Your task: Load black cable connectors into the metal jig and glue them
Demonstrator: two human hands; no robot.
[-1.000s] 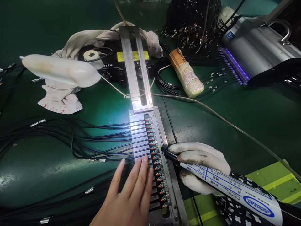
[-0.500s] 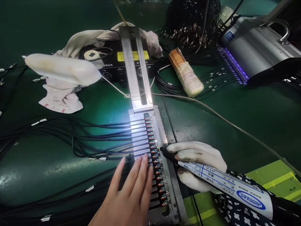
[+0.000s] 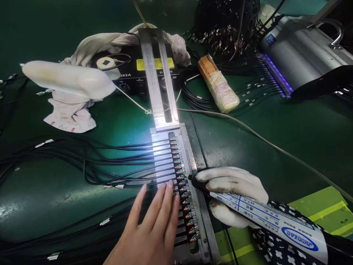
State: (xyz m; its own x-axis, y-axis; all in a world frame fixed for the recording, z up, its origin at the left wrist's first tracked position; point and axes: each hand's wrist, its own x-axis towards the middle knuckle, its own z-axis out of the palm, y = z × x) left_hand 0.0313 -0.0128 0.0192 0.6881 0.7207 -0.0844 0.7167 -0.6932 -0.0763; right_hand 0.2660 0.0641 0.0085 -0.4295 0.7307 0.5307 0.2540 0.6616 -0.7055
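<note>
Your bare left hand (image 3: 150, 235) lies palm down, its little finger spread from the other three visible fingers, which sit together over the slotted silver metal fixture (image 3: 188, 147) and its thin black cables (image 3: 107, 161). Your right hand (image 3: 239, 184), fingers in smudged white covers, is clamped around the long black tube with a white-and-blue label (image 3: 270, 221). That tube slants over the fixture's edge, its yellowish tip beside the row of small silver-and-orange connectors (image 3: 178, 162); whether it touches one, I cannot tell.
</note>
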